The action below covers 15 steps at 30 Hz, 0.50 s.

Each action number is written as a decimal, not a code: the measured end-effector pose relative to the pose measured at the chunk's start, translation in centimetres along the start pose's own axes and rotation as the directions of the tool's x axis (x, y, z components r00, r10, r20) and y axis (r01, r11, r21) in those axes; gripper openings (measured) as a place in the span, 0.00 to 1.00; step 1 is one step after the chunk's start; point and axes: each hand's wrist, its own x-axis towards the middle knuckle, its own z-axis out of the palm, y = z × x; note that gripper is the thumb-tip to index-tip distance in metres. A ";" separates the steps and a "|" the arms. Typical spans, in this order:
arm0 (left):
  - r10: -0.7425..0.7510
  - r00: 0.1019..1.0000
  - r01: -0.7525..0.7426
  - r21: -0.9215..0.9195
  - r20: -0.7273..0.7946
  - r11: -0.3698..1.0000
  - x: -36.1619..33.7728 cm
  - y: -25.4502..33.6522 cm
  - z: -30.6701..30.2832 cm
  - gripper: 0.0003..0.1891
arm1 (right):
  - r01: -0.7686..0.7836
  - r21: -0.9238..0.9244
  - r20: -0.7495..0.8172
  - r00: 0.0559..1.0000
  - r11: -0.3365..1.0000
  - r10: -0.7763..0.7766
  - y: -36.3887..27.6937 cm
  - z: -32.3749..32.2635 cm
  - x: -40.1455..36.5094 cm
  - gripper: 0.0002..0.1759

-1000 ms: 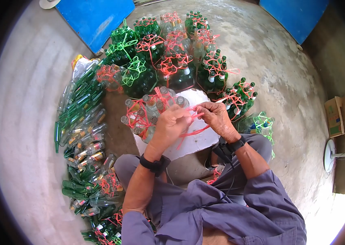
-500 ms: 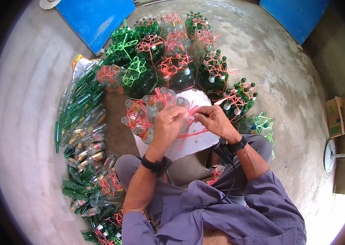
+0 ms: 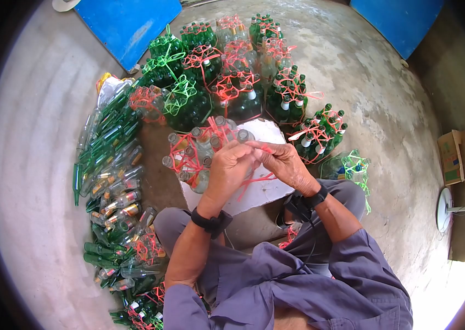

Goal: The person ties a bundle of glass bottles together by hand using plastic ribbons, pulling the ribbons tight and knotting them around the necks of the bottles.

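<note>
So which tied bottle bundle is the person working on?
The clear-bottle bundle on the white board: left hand and right hand hold its red string. The other bundles stand apart on the floor.

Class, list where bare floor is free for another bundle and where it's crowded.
Bare floor: between the tied bundles and the cardboard box, and left of the loose bottles. Crowded ahead of the left hand and right hand, holding red string.

Loose bottles (image 3: 109,165) heaped at left, tied green-bottle bundles (image 3: 232,82) beyond, cardboard box (image 3: 452,157) far right
</note>
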 end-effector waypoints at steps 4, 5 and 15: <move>-0.028 1.000 0.028 0.078 0.005 0.997 0.2 0.5 0.1 0.06 | 0.083 -0.151 -0.115 0.988 0.985 -0.101 0.4 0.4 -0.1 0.14; -0.009 1.000 0.009 0.045 0.002 0.999 0.2 0.7 0.1 0.07 | 0.084 -0.150 -0.115 0.988 0.985 -0.101 0.5 0.5 0.0 0.14; 0.114 0.993 -0.114 0.248 0.012 0.962 -0.3 1.5 -0.7 0.15 | 0.223 -0.407 -0.179 0.931 0.886 -0.317 1.5 0.8 0.8 0.09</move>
